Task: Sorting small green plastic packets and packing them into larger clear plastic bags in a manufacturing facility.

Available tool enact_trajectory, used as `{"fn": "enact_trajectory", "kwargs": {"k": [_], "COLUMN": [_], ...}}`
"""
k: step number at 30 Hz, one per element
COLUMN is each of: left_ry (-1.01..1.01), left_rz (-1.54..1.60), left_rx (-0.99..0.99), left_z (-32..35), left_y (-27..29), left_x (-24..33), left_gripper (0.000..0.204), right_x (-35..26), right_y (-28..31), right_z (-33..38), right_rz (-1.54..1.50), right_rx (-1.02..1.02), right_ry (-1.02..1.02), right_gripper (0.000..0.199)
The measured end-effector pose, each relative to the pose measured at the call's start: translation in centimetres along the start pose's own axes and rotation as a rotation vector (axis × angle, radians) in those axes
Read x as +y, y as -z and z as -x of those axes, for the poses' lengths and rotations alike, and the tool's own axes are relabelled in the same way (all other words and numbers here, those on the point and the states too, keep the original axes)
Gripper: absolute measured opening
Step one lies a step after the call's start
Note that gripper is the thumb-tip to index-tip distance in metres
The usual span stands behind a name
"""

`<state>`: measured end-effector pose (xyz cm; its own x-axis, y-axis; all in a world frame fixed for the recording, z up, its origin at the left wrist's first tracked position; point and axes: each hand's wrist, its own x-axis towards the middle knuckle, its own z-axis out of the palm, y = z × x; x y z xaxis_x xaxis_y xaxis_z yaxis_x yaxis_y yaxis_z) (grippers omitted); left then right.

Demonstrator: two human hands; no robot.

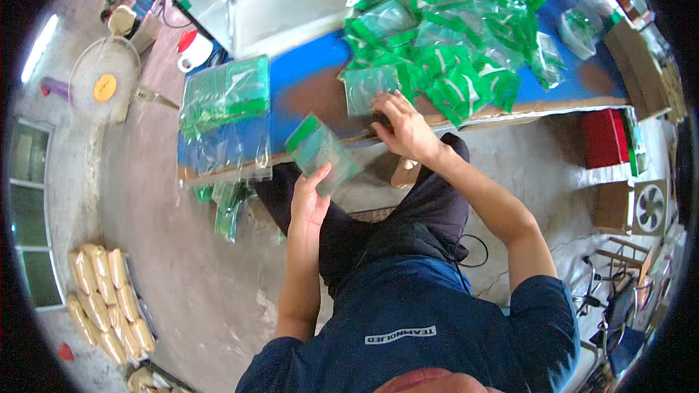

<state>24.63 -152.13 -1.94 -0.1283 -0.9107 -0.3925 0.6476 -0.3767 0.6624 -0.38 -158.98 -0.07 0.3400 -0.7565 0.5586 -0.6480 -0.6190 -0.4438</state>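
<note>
My left hand point(312, 200) is closed on a flat clear plastic pouch with a green band point(320, 151), thumb on top, held in front of the table edge above my lap. My right hand point(408, 131) reaches to the table edge. Its bent fingertips rest on the corner of another clear pouch point(362, 89), while the thumb stands apart from them. Beyond that hand lies a large loose pile of green and clear pouches point(466, 25). To the left, a neat stack of similar pouches point(226, 91) lies with clear plastic hanging over the edge.
A metal tray point(284, 11) stands at the back of the blue table point(306, 62). Beside it are a red and white jug point(193, 51) and a round fan point(105, 73). Tan packets point(109, 298) are piled at lower left. A red box point(606, 138) stands under the table's right end.
</note>
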Motion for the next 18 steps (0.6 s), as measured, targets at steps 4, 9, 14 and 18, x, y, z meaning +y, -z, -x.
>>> {"fn": "enact_trajectory", "kwargs": {"k": [4, 9, 14, 18], "left_ry": [-0.032, 0.022, -0.170, -0.361], "left_rz": [-0.047, -0.160, -0.306, -0.232], "left_rx": [0.050, -0.004, 0.132, 0.138], "left_z": [-0.1, -1.0, -0.5, 2.3], "left_y": [0.5, 0.7, 0.5, 1.4], "left_x": [0.9, 0.2, -1.0, 1.6], "left_gripper": [0.039, 0.042, 0.033, 0.035], "right_x": [-1.1, -2.4, -2.4, -0.5], "right_y": [0.0, -0.6, -0.6, 0.5], "right_z": [-0.6, -2.4, -4.3, -3.7], "right_rz": [-0.152, -0.461, -0.553, -0.149], "right_rx": [-0.053, -0.174, -0.066, -0.074], "right_ry": [-0.037, 0.006, -0.265, 0.229], "right_gripper": [0.026, 0.011, 0.022, 0.061]}}
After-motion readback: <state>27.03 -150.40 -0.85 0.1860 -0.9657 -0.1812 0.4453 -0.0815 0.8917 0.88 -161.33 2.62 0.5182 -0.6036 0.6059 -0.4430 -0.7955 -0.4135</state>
